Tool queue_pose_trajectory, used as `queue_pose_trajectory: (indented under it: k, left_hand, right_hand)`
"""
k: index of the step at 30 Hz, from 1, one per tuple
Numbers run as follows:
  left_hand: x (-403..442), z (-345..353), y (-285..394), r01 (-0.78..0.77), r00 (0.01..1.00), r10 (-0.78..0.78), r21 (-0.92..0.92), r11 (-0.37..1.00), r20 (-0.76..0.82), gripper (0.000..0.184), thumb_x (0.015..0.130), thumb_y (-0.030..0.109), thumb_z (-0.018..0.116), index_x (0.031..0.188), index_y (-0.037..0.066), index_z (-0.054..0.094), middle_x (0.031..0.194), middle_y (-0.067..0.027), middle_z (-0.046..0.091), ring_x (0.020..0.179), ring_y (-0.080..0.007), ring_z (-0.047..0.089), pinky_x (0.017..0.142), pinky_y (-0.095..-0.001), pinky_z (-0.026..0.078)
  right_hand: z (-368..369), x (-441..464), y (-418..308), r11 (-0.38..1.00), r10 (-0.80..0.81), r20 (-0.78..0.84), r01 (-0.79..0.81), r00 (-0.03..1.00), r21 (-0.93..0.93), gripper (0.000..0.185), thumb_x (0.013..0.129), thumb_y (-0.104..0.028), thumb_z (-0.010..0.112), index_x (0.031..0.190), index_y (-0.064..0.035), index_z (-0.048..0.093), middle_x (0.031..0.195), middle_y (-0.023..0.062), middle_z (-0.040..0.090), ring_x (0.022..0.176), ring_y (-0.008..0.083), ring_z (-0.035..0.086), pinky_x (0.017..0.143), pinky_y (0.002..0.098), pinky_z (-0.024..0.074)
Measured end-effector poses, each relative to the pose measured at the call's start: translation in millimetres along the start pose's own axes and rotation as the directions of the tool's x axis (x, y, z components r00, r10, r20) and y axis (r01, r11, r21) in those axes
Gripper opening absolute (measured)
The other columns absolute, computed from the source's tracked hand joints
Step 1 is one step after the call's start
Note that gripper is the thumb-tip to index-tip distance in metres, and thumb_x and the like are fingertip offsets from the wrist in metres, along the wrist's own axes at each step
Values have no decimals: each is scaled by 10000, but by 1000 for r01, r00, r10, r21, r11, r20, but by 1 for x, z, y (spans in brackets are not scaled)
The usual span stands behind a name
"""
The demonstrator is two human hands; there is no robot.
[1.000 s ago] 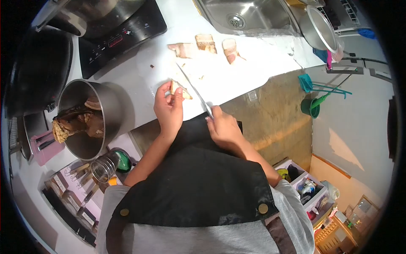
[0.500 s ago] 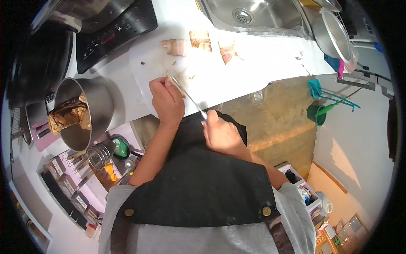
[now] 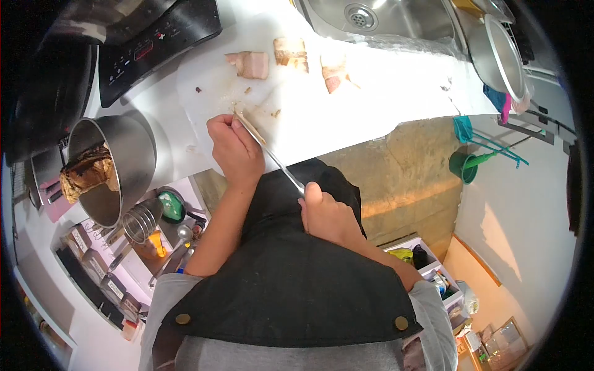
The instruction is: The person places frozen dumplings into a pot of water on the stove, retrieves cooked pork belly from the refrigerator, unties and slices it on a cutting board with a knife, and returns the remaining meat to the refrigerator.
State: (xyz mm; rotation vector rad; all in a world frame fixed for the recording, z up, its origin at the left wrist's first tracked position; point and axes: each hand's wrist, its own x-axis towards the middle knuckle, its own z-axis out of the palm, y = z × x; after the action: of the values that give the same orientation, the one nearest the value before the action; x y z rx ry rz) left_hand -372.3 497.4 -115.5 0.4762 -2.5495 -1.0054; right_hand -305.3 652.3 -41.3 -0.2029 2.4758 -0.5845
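Change at the knife: a second ago the blade stood apart from the small meat piece, up and to the right of it; now the knife [image 3: 281, 167] runs along the meat piece [image 3: 253, 130], its tip by the left fingertips.
Change at the hands: the left hand [image 3: 238, 151] showed its curled fingers before and now turns its back to the camera; the right hand [image 3: 331, 216] sits lower in the frame, nearer the black apron [image 3: 291, 266].
Left hand: fingers curled in, thumb laid along them, seemingly pinching the meat piece, though the fingertips and most of the piece are hard to make out behind hand and blade.
Right hand: closed around the knife handle, thumb on top, blade slanting to the upper left.
Meat piece: just above the centre of the frame, on the white cutting board [image 3: 201, 111].
Pork slices: three lie apart in a row at upper centre, the left slice [image 3: 252, 65], middle slice [image 3: 291, 54] and right slice [image 3: 334, 73].
Steel pot [image 3: 136, 154]: left of the frame, tilted to the eye, with browned meat [image 3: 88, 170] at its mouth.
Induction cooktop [image 3: 158, 49]: upper left.
Sink [image 3: 402, 18]: upper right.
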Motion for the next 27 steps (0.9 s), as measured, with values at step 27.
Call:
queue_pose_trajectory:
  k: [27]
  left_hand:
    - [1, -1, -3, 2, 998, -4, 21, 1000, 61, 170, 928, 157, 392, 962, -9, 404, 860, -209, 489, 749, -423, 515, 658, -487, 403]
  right_hand:
    - [14, 32, -16, 996, 6, 48, -10, 999, 93, 233, 910, -248, 496, 903, -43, 384, 662, 218, 587, 597, 413, 606, 532, 506, 489]
